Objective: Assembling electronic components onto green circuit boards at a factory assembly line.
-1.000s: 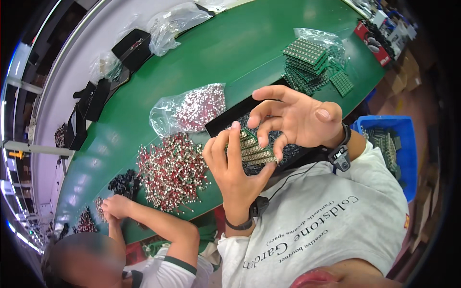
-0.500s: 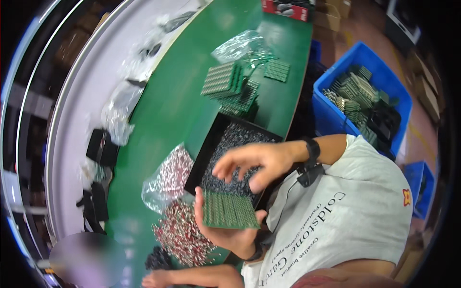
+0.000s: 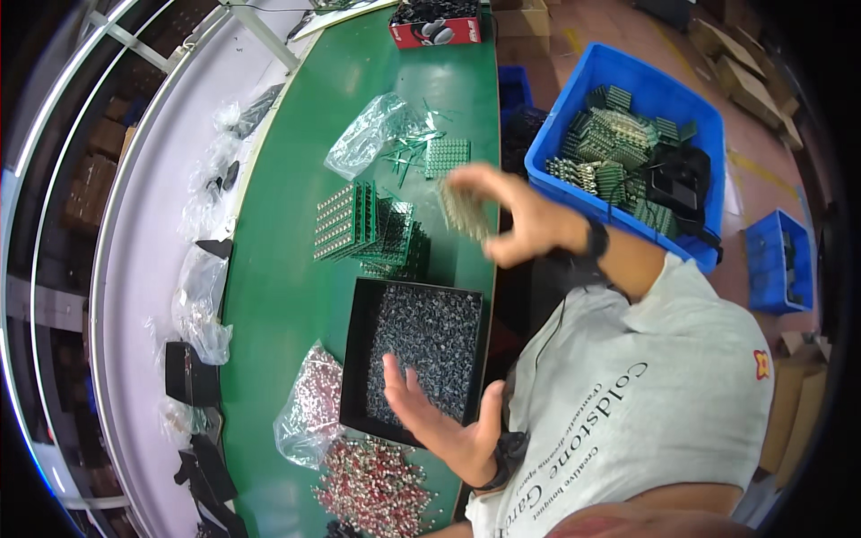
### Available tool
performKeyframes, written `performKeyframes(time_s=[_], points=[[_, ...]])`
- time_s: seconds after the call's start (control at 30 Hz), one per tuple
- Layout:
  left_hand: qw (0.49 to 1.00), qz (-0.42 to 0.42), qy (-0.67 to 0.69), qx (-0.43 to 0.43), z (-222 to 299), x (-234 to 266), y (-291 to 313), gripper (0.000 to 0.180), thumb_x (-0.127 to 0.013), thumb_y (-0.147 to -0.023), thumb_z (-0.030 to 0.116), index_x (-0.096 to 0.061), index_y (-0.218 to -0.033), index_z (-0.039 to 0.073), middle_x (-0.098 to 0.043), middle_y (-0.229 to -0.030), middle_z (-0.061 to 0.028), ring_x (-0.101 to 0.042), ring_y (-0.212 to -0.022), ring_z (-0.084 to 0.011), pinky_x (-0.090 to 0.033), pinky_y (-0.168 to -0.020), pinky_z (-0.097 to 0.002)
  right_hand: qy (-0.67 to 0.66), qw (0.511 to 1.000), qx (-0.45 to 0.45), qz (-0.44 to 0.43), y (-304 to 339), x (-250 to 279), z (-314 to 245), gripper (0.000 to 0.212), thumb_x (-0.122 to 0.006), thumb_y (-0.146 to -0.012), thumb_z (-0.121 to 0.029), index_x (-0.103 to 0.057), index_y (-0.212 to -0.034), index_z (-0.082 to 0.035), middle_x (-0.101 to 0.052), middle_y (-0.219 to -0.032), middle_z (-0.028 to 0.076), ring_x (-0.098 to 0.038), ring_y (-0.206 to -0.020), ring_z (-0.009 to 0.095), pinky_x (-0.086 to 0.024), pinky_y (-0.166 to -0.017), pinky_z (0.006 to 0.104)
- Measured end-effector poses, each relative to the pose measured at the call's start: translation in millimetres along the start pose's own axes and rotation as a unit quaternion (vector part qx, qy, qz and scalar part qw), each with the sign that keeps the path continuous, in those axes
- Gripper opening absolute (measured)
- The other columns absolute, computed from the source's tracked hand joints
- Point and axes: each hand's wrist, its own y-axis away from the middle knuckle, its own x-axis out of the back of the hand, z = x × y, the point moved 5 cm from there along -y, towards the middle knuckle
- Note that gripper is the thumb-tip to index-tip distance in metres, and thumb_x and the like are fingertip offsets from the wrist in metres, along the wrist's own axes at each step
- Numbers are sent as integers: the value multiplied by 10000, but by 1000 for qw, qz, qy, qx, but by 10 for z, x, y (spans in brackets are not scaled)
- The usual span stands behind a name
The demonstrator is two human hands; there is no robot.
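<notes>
My right hand (image 3: 525, 215) grips a circuit board panel (image 3: 468, 213), blurred by motion, over the table's right edge. Just beyond it another green circuit board panel (image 3: 448, 158) lies flat among thin green strips (image 3: 405, 160). Fingers spread and holding nothing, my left hand (image 3: 448, 435) hovers at the near right part of a black tray (image 3: 354, 359). Small dark parts (image 3: 426, 336) fill that tray. Behind the tray stands a stack of green circuit board panels (image 3: 350, 220), the top ones tilted.
A heap of small red and silver parts (image 3: 377, 484) lies in front of the tray, beside a clear bag of similar parts (image 3: 314, 403). Right of the green table (image 3: 278, 233), a blue bin (image 3: 556, 134) holds many panels. A red box (image 3: 435, 34) stands far back.
The panel has passed from my left hand to my right, which has moved away toward the far side. My left hand is now empty. The view has shifted.
</notes>
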Motion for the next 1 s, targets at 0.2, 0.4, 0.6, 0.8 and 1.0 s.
performKeyframes(time_s=[0.2, 0.4, 0.6, 0.8, 1.0], points=[[986, 152, -57, 34, -182, 318, 254, 875, -741, -830, 170, -237, -1502, -75, -479, -1395, -265, -487, -1294, -380, -400, -1059, -457, 287, 954, -82, -36, -601, 468, 1487, 900, -739, -635, -288, -422, -1413, 37, -470, -1388, 225, -462, -1286, 378, -390, -1099, 415], [954, 268, -115, 62, -366, 545, 498, 749, -690, -887, 237, -321, -1447, -96, -581, -1161, -210, -574, -1153, -336, -495, -939, -400, 320, 938, -106, -79, -703, 313, 1731, 893, -717, -646, -327, -447, -1404, 61, -486, -1378, 243, -466, -1273, 379, -395, -1094, 424], [950, 256, -170, 57, -429, 525, 460, 641, -606, -928, 185, -347, -1459, -64, -604, -1198, -219, -593, -1115, -282, -502, -919, -362, 335, 936, -82, -66, -664, 271, 1804, 874, -704, -639, -320, -467, -1384, 71, -498, -1360, 255, -468, -1259, 389, -403, -1082, 435], [953, 255, -155, 54, -427, 560, 456, 656, -623, -927, 206, -343, -1458, -59, -603, -1197, -220, -592, -1114, -280, -502, -918, -365, 358, 931, -53, -56, -721, 262, 1748, 886, -711, -658, -327, -444, -1429, 16, -455, -1410, 243, -444, -1299, 392, -386, -1101, 454], [954, 273, -111, 52, -425, 536, 479, 695, -651, -906, 251, -349, -1449, -59, -614, -1175, -209, -605, -1104, -285, -502, -916, -373, 271, 962, 15, -6, -1073, 150, 537, 868, -758, -689, -321, -447, -1462, -78, -420, -1442, 227, -420, -1329, 408, -370, -1111, 480]])
